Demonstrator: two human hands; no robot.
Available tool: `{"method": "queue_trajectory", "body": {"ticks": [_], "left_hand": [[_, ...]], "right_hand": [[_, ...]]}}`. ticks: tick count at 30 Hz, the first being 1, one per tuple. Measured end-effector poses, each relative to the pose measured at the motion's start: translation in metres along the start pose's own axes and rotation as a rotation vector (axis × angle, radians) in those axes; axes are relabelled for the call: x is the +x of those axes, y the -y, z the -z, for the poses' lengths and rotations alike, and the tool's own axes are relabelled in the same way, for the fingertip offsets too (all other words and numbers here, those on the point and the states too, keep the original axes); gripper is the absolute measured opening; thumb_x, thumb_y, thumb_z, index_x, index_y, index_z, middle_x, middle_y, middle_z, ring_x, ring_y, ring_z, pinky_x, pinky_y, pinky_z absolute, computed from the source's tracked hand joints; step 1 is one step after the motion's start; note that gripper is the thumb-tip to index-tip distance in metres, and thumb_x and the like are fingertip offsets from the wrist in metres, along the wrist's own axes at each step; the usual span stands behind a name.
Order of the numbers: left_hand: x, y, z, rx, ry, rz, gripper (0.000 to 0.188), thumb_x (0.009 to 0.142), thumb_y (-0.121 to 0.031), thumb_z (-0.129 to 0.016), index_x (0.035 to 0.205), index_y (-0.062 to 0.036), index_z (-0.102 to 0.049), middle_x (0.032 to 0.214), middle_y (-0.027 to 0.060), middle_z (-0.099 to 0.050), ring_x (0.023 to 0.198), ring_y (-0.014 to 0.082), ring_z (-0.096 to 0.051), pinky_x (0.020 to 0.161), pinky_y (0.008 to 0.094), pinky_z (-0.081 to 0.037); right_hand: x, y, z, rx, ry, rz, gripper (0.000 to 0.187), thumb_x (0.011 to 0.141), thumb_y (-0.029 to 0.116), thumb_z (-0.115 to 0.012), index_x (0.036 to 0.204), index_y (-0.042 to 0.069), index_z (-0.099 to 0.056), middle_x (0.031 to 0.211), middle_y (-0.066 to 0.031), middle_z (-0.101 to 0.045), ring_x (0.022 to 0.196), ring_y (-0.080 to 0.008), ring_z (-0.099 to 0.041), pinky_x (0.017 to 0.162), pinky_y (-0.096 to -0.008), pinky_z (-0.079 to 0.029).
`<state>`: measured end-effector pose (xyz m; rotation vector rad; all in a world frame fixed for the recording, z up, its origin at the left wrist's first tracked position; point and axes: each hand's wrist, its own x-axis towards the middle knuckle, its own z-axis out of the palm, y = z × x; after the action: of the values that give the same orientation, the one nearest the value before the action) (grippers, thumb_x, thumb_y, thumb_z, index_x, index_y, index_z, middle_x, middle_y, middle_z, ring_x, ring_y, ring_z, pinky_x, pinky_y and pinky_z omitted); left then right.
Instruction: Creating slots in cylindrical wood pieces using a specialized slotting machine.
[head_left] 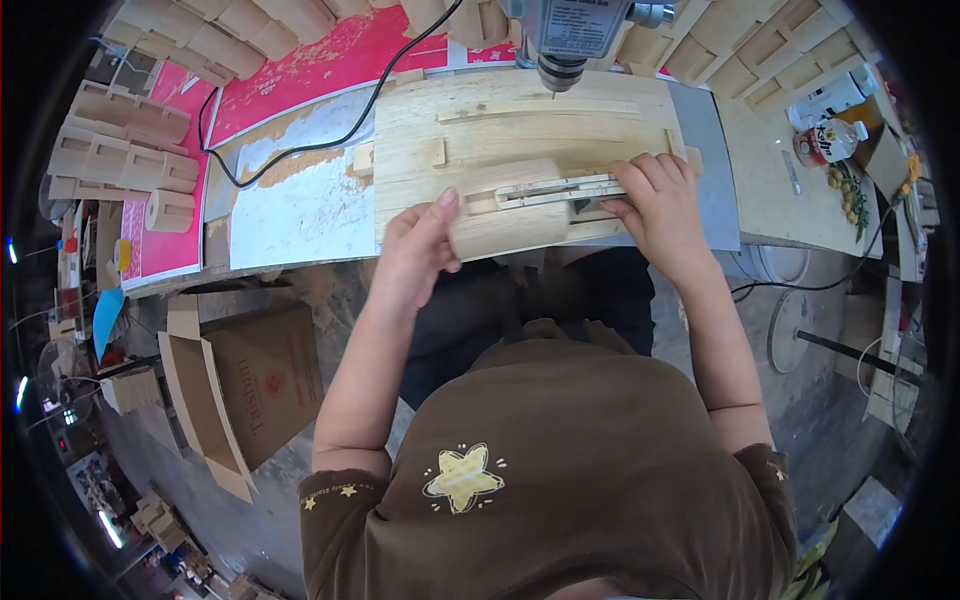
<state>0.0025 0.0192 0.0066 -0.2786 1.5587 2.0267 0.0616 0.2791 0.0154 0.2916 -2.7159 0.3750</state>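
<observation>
Between your fingers (448, 203), the block (520, 233) looks like pale, smooth, matt wood. The board (408, 150) just beyond them is wood with streaky grain; past it, the drill chuck (560, 73) is shiny metal. Left of your fingers, the red sheet (290, 85) looks glossy, the box (265, 375) matt cardboard.

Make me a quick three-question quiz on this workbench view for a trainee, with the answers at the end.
1. Which hand grips the end of the narrow slotted piece lying along the wooden block?
2. True or false: the drill chuck touches the wooden block.
3. Fill in: the open cardboard box is on the person's ___ side.

Key:
1. The right hand.
2. False; they are apart.
3. Left.
</observation>
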Motion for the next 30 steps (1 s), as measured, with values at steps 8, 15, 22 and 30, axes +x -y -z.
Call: {"method": "queue_trajectory", "body": {"ticks": [8, 15, 22, 30], "left_hand": [[-0.002, 0.052, -0.003, 0.827, -0.092, -0.903, 0.061, 0.065, -0.020, -0.078, 0.116, 0.0001, -0.051, 0.106, 0.0119, -0.056, 0.096, 0.0248, -0.053, 0.084, 0.0346, -0.042], [0.032, 0.063, -0.016, 0.967, -0.236, -1.042, 0.078, 0.055, -0.024, -0.079, 0.124, -0.0046, -0.049, 0.107, 0.0098, -0.054, 0.100, 0.0282, -0.048, 0.089, 0.0403, -0.030], [0.085, 0.036, -0.012, 1.139, -0.358, -1.005, 0.066, 0.053, -0.029, -0.081, 0.113, -0.0115, -0.059, 0.093, 0.0024, -0.055, 0.098, 0.0252, -0.046, 0.083, 0.0395, -0.029], [0.103, 0.027, 0.016, 1.105, -0.102, -1.014, 0.057, 0.053, -0.029, -0.080, 0.105, -0.0127, -0.064, 0.072, -0.0023, -0.054, 0.080, 0.0191, -0.050, 0.076, 0.0366, -0.031]], "right_hand": [[-0.029, -0.012, -0.002, -0.011, -0.208, -0.195, 0.053, 0.062, 0.012, -0.076, 0.112, 0.011, -0.058, 0.100, -0.0133, -0.051, 0.087, -0.0308, -0.051, 0.083, -0.0413, -0.040], [-0.015, -0.029, -0.026, 0.200, -0.209, -0.358, 0.057, 0.063, 0.017, -0.078, 0.115, 0.012, -0.056, 0.101, -0.0155, -0.051, 0.088, -0.0322, -0.050, 0.079, -0.0411, -0.043], [0.032, -0.055, -0.043, 0.056, -0.236, -0.234, 0.058, 0.063, 0.017, -0.078, 0.116, 0.013, -0.056, 0.103, -0.0159, -0.050, 0.095, -0.0310, -0.048, 0.081, -0.0400, -0.043], [0.049, -0.043, 0.001, 0.036, -0.153, -0.032, 0.057, 0.067, 0.016, -0.077, 0.119, 0.010, -0.053, 0.111, -0.0134, -0.052, 0.096, -0.0298, -0.049, 0.082, -0.0364, -0.043]]}}
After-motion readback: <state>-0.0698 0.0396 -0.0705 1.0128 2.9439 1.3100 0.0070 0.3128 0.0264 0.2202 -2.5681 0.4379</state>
